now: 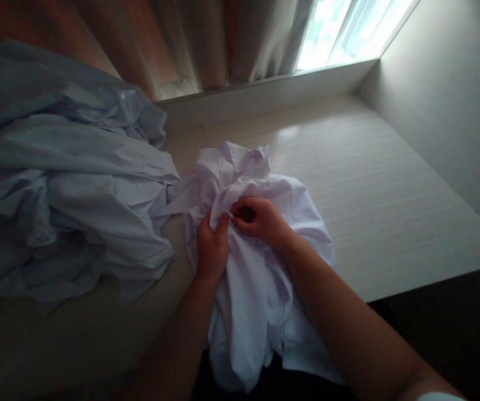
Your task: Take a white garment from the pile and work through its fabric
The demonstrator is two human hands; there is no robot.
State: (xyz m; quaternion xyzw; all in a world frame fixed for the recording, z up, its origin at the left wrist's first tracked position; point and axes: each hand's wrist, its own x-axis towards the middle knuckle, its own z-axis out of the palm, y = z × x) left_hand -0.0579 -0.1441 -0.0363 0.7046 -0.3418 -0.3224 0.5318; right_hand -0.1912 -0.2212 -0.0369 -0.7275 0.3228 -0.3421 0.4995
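Note:
A crumpled white shirt point(248, 289) lies in front of me, its collar end towards the window and its lower part hanging over the near edge of the ledge. My left hand point(213, 242) grips a fold of the shirt, thumb on top. Close beside it, my right hand point(260, 220) pinches the cloth between thumb and forefinger, near the thumb of the left. Whether a button sits between the fingertips is too small to tell.
To the left, a large heap of white garments point(85, 178) touches the shirt's side. Both rest on a pale wood-grain ledge point(373, 184). Behind are curtains point(198, 44) and a bright window point(348, 28); a wall point(449, 100) bounds the right.

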